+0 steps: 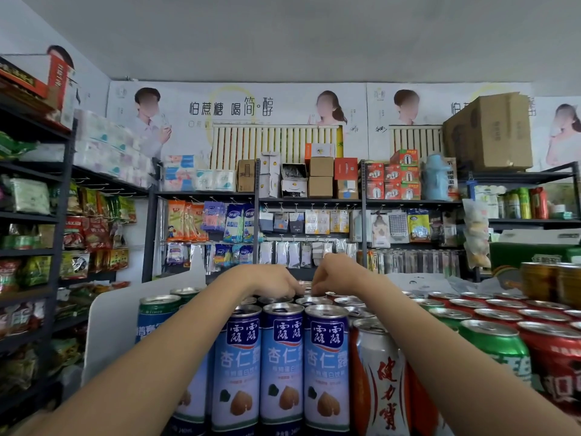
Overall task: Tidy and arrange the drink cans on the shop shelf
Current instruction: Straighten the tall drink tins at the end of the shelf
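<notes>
Shop shelving [204, 196] hung with packets filled the wall behind, under pale posters, in the one head view. Nearest the camera stood three blue almond-drink cans [281, 366] in a front row, upright and touching side by side; everything below is placed from that row.

Directly behind the row ran more cans of the same kind, only their silver tops showing. To its right stood a white and orange can [382, 382], just beside the last blue one, and further right a field of green and red cans [496, 325]. To its left was a green-topped blue can [157, 313] against a white card divider [110, 335].

Both arms reached over the row to the back cans. The left hand [276, 283] lay knuckles-up with fingers curled down onto the can tops; the right hand [334, 278] did likewise, the two nearly touching. Whether either actually gripped a can I could not tell, since the fingertips were hidden.

My judgement: the step was squaring the back cans. It would go best taken by the rims, shifted gently, forearms kept clear of the front row.
</notes>
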### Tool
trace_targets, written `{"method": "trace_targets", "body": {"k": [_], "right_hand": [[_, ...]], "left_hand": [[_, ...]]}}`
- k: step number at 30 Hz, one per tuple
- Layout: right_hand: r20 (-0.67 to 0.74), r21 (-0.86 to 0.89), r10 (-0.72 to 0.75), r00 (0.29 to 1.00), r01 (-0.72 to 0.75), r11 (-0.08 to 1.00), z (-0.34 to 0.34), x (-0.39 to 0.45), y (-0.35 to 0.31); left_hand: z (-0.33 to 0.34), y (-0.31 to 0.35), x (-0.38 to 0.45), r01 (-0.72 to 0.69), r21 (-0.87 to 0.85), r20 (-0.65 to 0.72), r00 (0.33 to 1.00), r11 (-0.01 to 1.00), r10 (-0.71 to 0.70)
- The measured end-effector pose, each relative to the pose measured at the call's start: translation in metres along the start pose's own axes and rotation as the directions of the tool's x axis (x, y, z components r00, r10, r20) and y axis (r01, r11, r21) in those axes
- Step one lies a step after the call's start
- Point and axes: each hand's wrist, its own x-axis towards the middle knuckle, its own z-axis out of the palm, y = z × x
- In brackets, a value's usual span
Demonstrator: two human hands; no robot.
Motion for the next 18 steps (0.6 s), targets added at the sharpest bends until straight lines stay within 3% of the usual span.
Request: {"method": "trace_targets", "body": {"k": [3, 12, 18], "right_hand": [[0.008, 0.079, 0.002, 1.000, -0.003, 0.997, -0.003, 0.001, -0.003], [-0.018, -0.021, 0.024, 1.000, -0.024, 0.999, 0.000, 0.004, -0.006], [-0.131, 0.139, -0.052, 0.990, 0.070, 0.988, -0.038, -0.013, -0.012]], "left_hand": [[0.000, -0.001, -0.001, 0.004, 0.002, 0.009, 1.000, 1.000, -0.004], [-0.001, 0.003, 0.002, -0.029, 0.055, 0.035, 0.999, 0.998, 0.027], [-0.026, -0.030, -0.016, -0.043, -0.173, -0.211, 0.977, 0.984, 0.005]]}}
